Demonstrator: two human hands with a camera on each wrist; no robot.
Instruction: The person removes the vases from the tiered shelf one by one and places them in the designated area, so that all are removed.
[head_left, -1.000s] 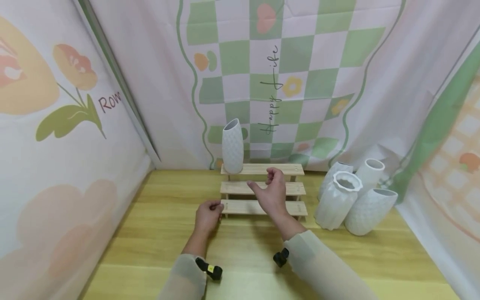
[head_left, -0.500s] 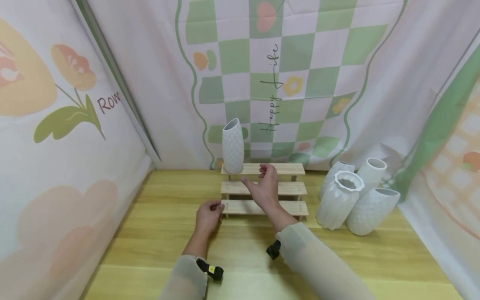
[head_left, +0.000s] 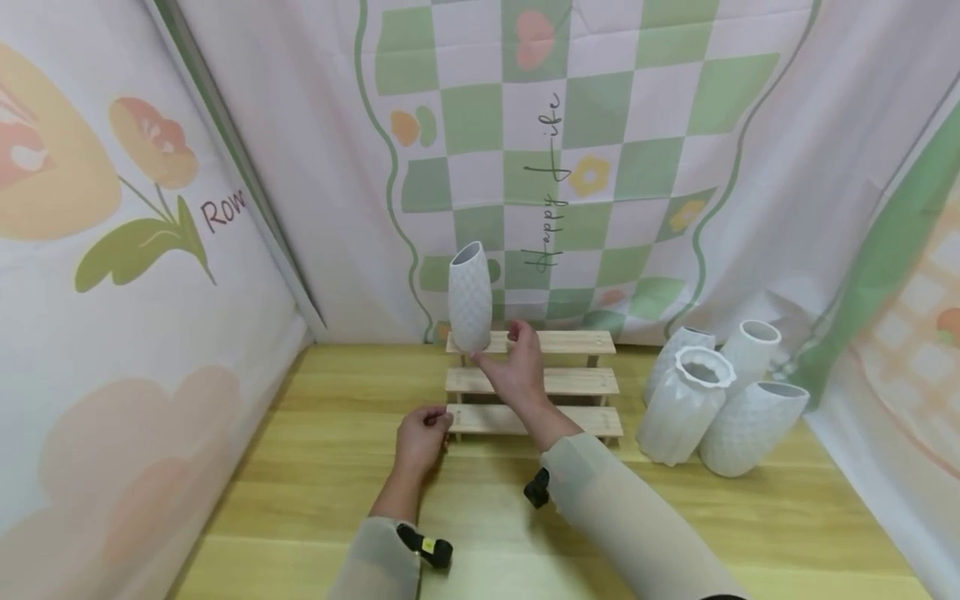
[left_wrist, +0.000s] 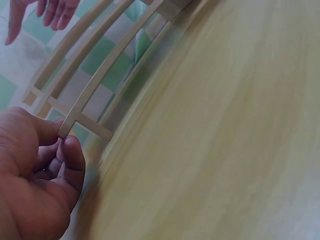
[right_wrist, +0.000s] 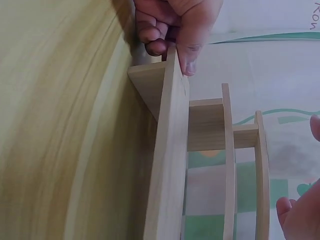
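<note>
A three-tier wooden stand (head_left: 581, 381) stands on the table against the backdrop. My left hand (head_left: 422, 442) pinches the left end of its lowest shelf between thumb and fingers; the left wrist view shows this grip on the board (left_wrist: 89, 92) closely. A white textured vase (head_left: 470, 300) with a slanted mouth stands upright at the left end of the top shelf. My right hand (head_left: 519, 367) hovers in front of the upper shelves, beside the vase's base, thumb and fingers spread apart with nothing between them. Whether it touches the vase is unclear.
To the right of the stand several white vases stand close together, among them a ruffled-rim vase (head_left: 686, 406) and a slanted-mouth vase (head_left: 752, 429). A checkered curtain (head_left: 592, 108) hangs behind the stand, and printed cloth (head_left: 135, 333) borders the table's left side.
My right hand has moved left and slightly farther back, closer to the vase on the top shelf. The left hand keeps its hold on the lowest shelf.
</note>
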